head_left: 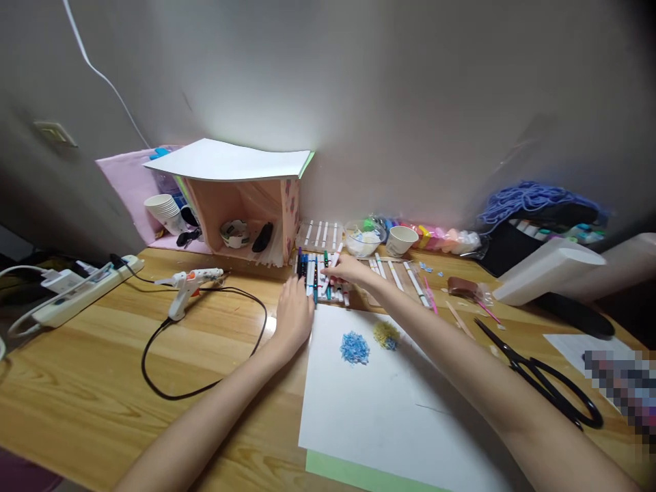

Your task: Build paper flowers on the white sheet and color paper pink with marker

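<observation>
A clear tray of white-barrelled markers point(311, 273) lies at the back middle of the table, their caps in several colours. My right hand point(351, 270) is over the tray's right side, its fingers closed on a white marker point(337, 255) that slants above the others. At the tray's left front edge rests my left hand point(294, 307), palm down, fingers stretched toward the markers, with nothing visible in it. In front of the tray a white paper sheet point(348, 410) carries a pile of blue shreds point(354, 348) and a smaller yellow-and-blue pile point(385, 335).
To the left lie a hot glue gun point(187, 290) with a looped black cord and a power strip point(87, 294). A pink box point(240, 205) stands behind. Black-handled scissors point(538, 376) lie right of the sheet. A paper cup point(402, 240) and a shred-filled bowl point(365, 239) stand near the wall.
</observation>
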